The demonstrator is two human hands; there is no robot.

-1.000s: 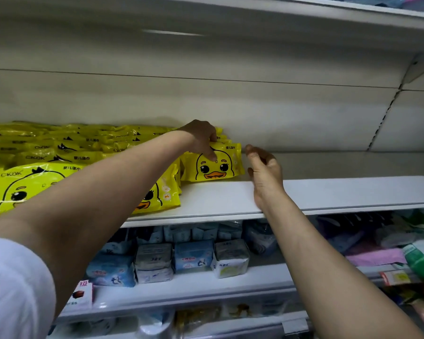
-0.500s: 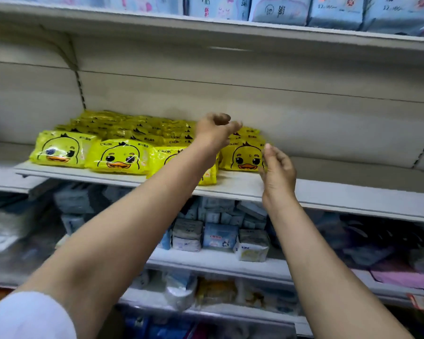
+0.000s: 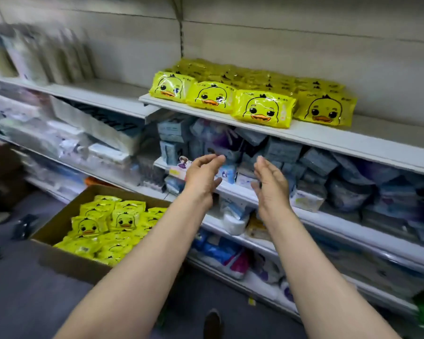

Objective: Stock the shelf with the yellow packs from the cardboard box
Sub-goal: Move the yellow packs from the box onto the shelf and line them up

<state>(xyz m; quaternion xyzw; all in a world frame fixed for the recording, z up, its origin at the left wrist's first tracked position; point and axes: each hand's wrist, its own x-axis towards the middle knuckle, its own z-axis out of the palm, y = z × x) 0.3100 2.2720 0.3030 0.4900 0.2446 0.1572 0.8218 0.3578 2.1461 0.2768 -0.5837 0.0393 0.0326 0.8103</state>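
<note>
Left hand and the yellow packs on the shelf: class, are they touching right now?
Apart. In the head view the left hand hangs open below the shelf, well under the front row of yellow packs, with blue goods visible between them.

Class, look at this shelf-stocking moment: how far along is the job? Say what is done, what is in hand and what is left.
Done: a block of yellow packs already lies on the shelf, four along the front edge. In hand: nothing; the left hand and right hand are both empty, below that shelf. Left: many packs remain in the cardboard box, and bare shelf shows to the right of the block.
</note>
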